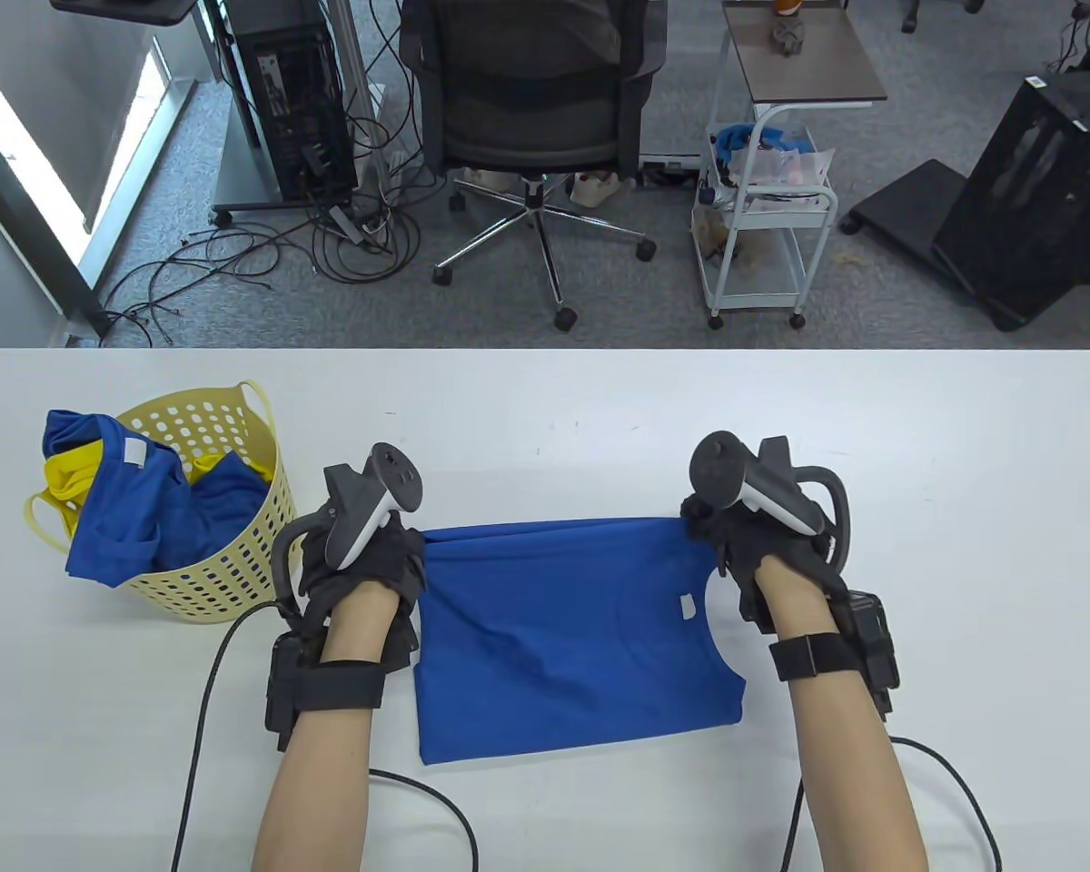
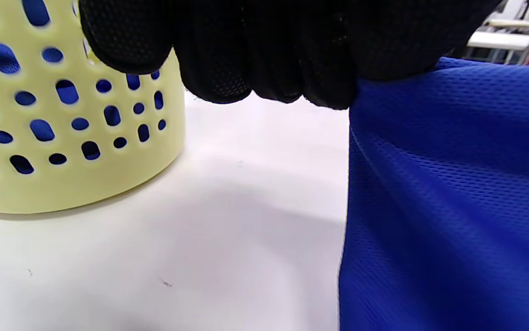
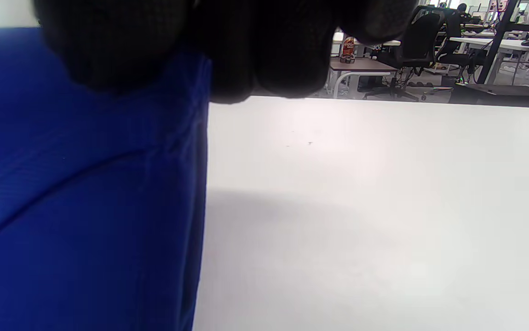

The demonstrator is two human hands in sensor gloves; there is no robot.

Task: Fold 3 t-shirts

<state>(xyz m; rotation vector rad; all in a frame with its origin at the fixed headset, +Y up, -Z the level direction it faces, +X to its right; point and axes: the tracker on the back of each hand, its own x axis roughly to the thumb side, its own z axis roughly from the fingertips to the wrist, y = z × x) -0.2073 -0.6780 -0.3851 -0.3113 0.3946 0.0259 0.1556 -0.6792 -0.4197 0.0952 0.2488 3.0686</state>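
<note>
Table view: a blue t-shirt (image 1: 577, 636) is spread on the white counter (image 1: 963, 472), near the middle, and its far edge is pinched at both corners, by the left hand (image 1: 363, 568) and the right hand (image 1: 763, 554). More shirts are stuffed in the yellow basket (image 1: 213, 509) to the far left.

Left wrist view: the mesh fabric (image 2: 448, 193) is clamped under curled fingers (image 2: 264, 55), so that grip is closed on the shirt. Basket's just beside it, so a sloppy swing could get it bumped.

Right wrist view: same deal, cloth (image 3: 80, 193) pinched under the glove. If only one layer is caught, the fold probably gets dragged crooked.
</note>
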